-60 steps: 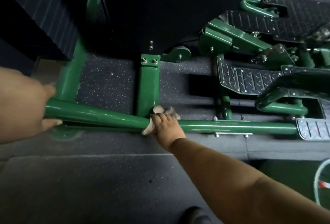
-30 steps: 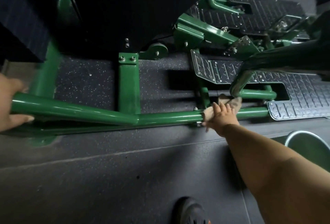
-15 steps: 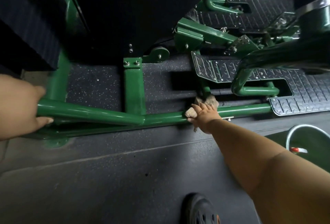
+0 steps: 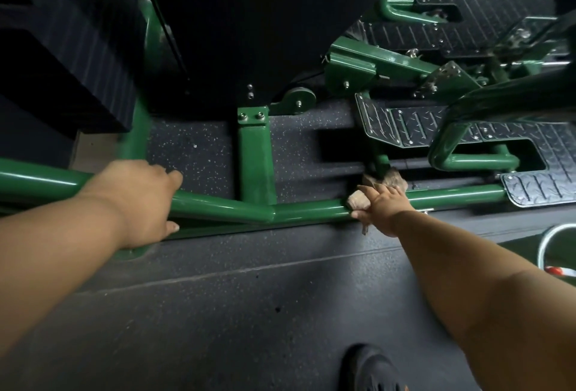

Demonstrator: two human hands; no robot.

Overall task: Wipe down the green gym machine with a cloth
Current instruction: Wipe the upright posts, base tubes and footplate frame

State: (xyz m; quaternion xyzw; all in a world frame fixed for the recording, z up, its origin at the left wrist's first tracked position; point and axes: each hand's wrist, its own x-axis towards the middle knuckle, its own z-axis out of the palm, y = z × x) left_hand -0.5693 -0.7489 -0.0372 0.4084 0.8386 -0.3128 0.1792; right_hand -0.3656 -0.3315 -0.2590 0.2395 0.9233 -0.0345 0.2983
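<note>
Standing nearest the camera, a dark rounded shoe rests on the dark speckled rubber floor at the bottom edge of the view. Both bare forearms reach away from it toward the low green tubular frame rail of the green gym machine. The left hand wraps over the rail at its left stretch, fingers curled across the top and thumb underneath, so this grip is closed around the tube. The right hand clutches a crumpled beige cloth against the same rail, further right, past the bend; its grip is closed on the cloth, with wads of fabric showing to the left of the knuckles and beyond the fingertips. At the right edge, a pale ring-shaped rim and a small red and white object lie near the right forearm.

Beyond the rail, a short green upright post joins it between the two hands and is bolted at its top under a large black panel. Further right, black diamond-pattern tread plates sit among green brackets and a curved green tube loop.
</note>
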